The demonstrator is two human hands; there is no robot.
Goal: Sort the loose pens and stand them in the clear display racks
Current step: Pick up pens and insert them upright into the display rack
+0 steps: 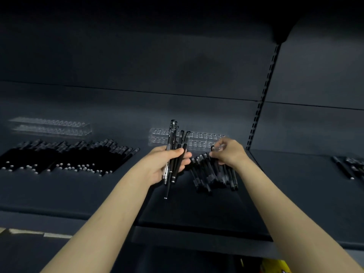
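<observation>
- The left hand (169, 164) grips a fanned bundle of pens (174, 146) upright, fingers curled round the barrels. The bundle sits unevenly, with one pen hanging well below the others, and I judge that one likely to slide out if the grip loosens.
- The right hand (228, 152) reaches into the middle pile (212, 174) with its fingers curled. It seems to pinch the top end of one pen, though blur hides the exact hold. Lifting that pen could drag its neighbours along and send them rolling towards the front edge of the shelf (98, 194).
- The light is dim and nearly every pen is black, so types could easily be mixed while sorting.
- The centre rack (201, 138) stands just behind both hands. Being clear and probably light, it could shift or tip if a pen is pushed in at an angle.
- Counts: two hands and two clear racks, the second being the left rack (51, 127) at the back. I see no pen standing in either rack.
- The bundle holds about five pens.
- There are three loose groups: the big left pile (65, 156), too many to count; the middle pile, perhaps a dozen or more; and a few pens at the far right (350, 166).
</observation>
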